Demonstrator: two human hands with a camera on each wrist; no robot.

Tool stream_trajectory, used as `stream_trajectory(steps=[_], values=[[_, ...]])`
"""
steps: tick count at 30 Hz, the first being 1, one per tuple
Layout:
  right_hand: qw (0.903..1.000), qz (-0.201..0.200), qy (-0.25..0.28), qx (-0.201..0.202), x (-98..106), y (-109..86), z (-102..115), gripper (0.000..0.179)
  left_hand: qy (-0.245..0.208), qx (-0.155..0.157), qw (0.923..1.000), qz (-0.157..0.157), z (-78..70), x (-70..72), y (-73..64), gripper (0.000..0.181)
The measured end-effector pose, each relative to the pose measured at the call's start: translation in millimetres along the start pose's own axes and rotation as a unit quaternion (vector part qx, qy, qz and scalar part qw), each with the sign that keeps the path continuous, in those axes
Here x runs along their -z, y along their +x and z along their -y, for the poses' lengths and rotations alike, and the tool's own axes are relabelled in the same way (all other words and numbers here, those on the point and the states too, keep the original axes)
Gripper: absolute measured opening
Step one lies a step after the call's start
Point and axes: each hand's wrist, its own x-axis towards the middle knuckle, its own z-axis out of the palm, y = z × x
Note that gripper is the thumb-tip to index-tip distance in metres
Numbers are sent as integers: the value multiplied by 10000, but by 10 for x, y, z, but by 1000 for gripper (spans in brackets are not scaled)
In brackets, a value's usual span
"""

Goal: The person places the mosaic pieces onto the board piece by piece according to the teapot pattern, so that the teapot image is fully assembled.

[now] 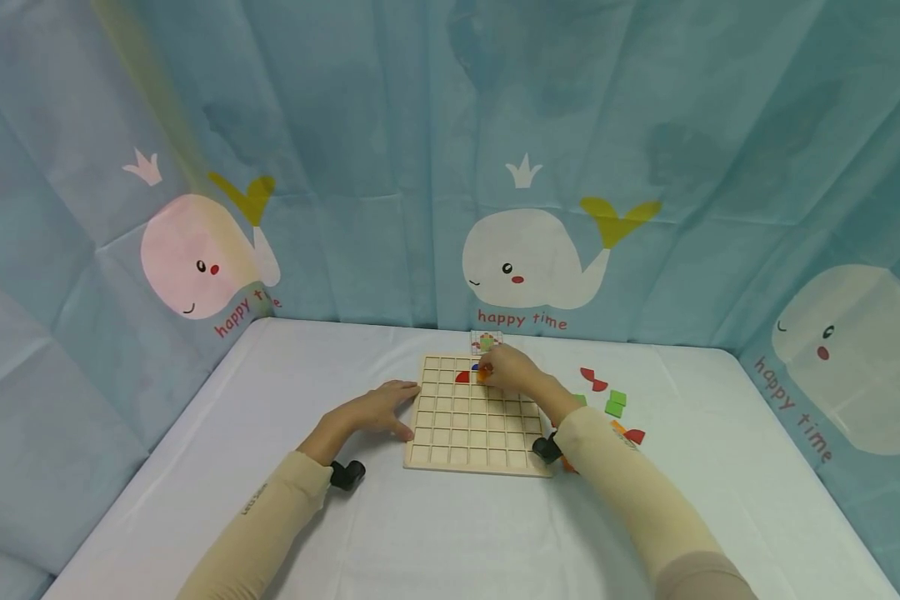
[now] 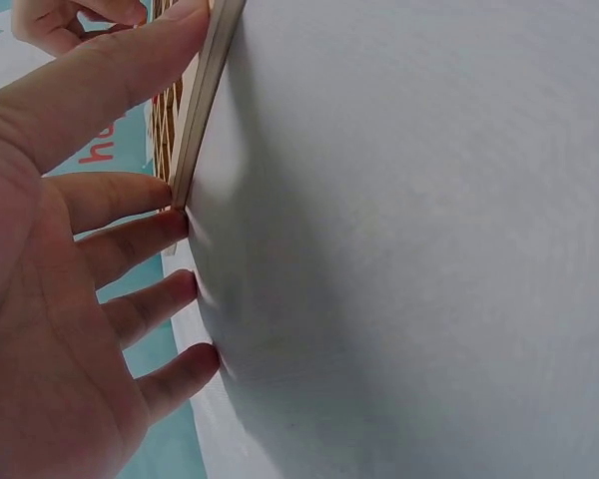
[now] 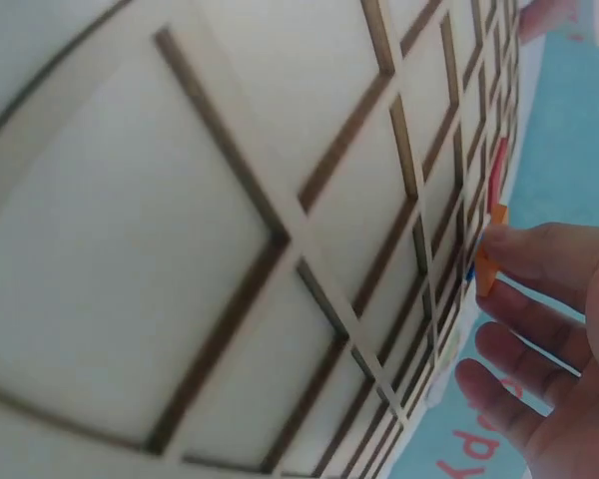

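Note:
A wooden grid board (image 1: 468, 425) with raised ridges lies on the white table. My right hand (image 1: 512, 368) pinches an orange piece (image 3: 492, 249) between thumb and index finger, over the board's far rows. Beside that piece, a red quarter-circle piece (image 1: 462, 377) sits in a cell, and a blue piece (image 1: 475, 367) shows partly behind my fingers. Against the board's left edge rests my left hand (image 1: 381, 407), its fingers spread and fairly straight. In the left wrist view its thumb (image 2: 130, 80) touches the board's rim. Some cells are hidden under my right hand.
A small printed pattern card (image 1: 486, 340) lies behind the board's far edge. To the right are loose red pieces (image 1: 594, 380), green squares (image 1: 615, 404) and another red piece (image 1: 635, 436), some partly behind my right sleeve (image 1: 630, 483). A whale-print curtain (image 1: 390, 167) stands behind the table.

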Motion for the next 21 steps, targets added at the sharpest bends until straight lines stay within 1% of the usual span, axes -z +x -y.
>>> stream_trajectory(steps=[5,8,11,16,21], values=[[9996,1,269,-66,-39,29,48,16,-21,-21,10000,2,0,1,6,89],[9994,1,337,-73,-61,37,61,14,-48,-12,10000,22,-1,-3,6,89],[9994,9,326,-106,-70,42,64,13,-64,-3,10000,32,-3,-9,4,89],[9995,-111,262,-144,-77,50,56,13,-56,16,10000,13,-15,-7,-13,88],[9998,-144,69,-79,-86,61,38,22,-69,32,10000,-6,-27,0,-21,89]])
